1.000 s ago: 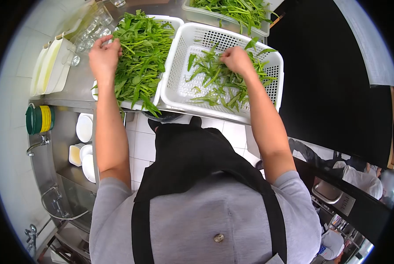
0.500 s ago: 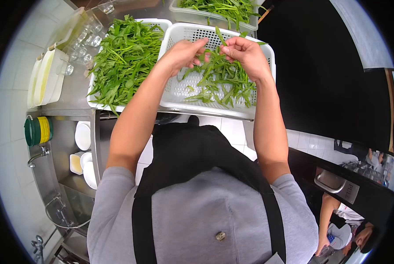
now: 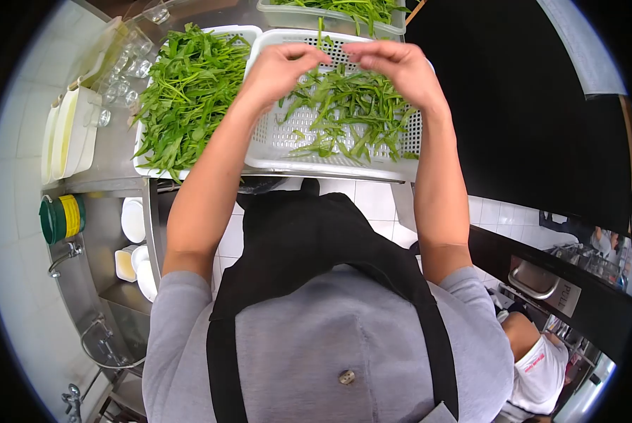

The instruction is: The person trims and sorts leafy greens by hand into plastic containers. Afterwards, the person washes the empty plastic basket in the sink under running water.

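Observation:
A white perforated basket [image 3: 259,144] holds loose green leaves [image 3: 358,106]. Above its back part my left hand [image 3: 277,70] has its thumb and forefinger pressed together, with a thin green stem [image 3: 321,32] rising at the fingertips. My right hand [image 3: 404,67] hovers opposite, its fingers stretched out and thumb apart, holding nothing that shows. The fingertips of both hands are close but not touching. To the left, a second white basket [image 3: 141,161] is heaped with long leafy greens [image 3: 189,92].
Behind the baskets stands a clear container [image 3: 333,22] of greens. Glasses [image 3: 122,88] and white containers [image 3: 75,134] line the left side. A metal sink [image 3: 122,317] with dishes lies lower left. Black surfaces fill the right; another person [image 3: 538,366] is at lower right.
My right hand has let go of the green leaf it pinched, and its fingers have straightened. My left hand's spread fingers have closed at the stem. The view has shifted slightly.

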The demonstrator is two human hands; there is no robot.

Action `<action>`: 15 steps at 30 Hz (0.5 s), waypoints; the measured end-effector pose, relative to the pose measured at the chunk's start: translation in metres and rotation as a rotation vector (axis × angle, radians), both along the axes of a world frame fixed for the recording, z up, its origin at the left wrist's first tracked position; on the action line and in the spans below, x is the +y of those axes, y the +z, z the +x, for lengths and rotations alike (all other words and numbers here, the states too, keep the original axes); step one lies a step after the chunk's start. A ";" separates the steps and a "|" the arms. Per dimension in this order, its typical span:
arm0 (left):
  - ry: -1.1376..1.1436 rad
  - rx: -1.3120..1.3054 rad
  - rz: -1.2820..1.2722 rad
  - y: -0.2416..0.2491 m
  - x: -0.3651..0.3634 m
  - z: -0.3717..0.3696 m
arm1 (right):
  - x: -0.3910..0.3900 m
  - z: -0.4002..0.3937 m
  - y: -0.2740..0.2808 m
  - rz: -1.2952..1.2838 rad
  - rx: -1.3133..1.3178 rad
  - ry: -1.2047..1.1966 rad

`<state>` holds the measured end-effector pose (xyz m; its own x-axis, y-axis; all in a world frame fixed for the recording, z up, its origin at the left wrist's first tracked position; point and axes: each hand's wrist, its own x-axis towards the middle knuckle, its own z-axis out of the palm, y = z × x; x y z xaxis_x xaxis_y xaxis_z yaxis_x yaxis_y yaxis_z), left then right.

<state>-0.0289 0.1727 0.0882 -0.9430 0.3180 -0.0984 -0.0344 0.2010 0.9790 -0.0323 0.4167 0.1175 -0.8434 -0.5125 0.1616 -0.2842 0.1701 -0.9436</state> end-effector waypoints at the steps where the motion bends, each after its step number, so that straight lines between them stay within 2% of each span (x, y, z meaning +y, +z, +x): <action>1: 0.061 0.222 -0.170 0.012 -0.007 0.003 | 0.004 -0.009 -0.007 0.167 -0.010 -0.192; 2: 0.133 0.473 -0.293 0.025 -0.015 0.007 | 0.007 -0.019 -0.017 0.331 -0.018 -0.385; 4: 0.251 0.926 -0.626 0.055 -0.038 0.012 | 0.007 -0.041 -0.061 0.833 -0.100 -0.253; 6: 0.378 1.117 -0.959 0.084 -0.062 0.022 | -0.010 -0.034 -0.100 1.057 0.025 -0.401; 7: 0.410 1.181 -1.042 0.098 -0.075 0.025 | -0.015 -0.034 -0.113 1.058 0.029 -0.402; 10: 0.393 1.101 -1.337 0.118 -0.125 0.028 | -0.019 -0.035 -0.123 1.096 0.060 -0.433; 12: 0.363 1.026 -1.438 0.112 -0.147 0.031 | -0.004 -0.040 -0.107 0.786 -0.039 -0.432; 13: 0.335 0.947 -1.526 0.105 -0.155 0.033 | 0.005 -0.042 -0.103 0.786 -0.038 -0.428; 14: 0.335 0.940 -1.526 0.092 -0.163 0.034 | 0.016 -0.041 -0.099 0.606 -0.123 -0.424; 15: 0.232 0.807 -1.558 0.074 -0.169 0.035 | 0.025 -0.040 -0.094 0.426 -0.206 -0.419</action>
